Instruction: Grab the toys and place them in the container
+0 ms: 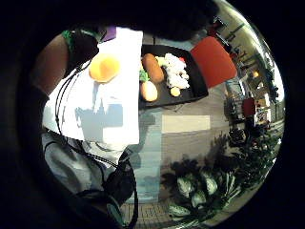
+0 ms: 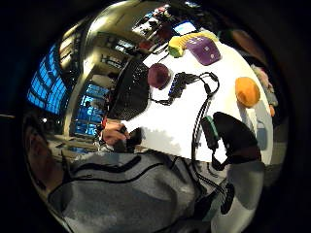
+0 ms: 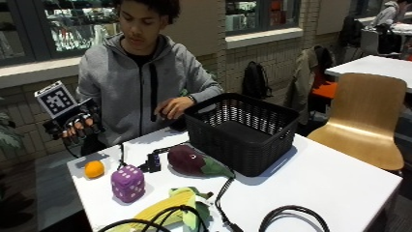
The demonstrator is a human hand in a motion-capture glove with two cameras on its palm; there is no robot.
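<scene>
One eggplant toy (image 3: 193, 162) (stem toward basket (image 3: 241, 130)) lies lengthwise along its front.

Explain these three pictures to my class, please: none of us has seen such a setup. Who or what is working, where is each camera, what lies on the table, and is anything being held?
No machine works here: a person sits at a white table. Their right hand wears a black glove and is raised beside the table, holding nothing, fingers loosely curled. The bare hand rests by the black basket, the container for the toys.

The ordinary picture comes from a camera across the table. The two round ones come from small cameras on the gloved palm, looking outward, so they seem tilted and stretched.

On the table lie an orange toy, a purple dice, an eggplant toy and a corn toy, with black cables between them. Nothing can be seen in the basket yet.

One palm view also shows a black tray of other toys, seemingly on the floor.
</scene>
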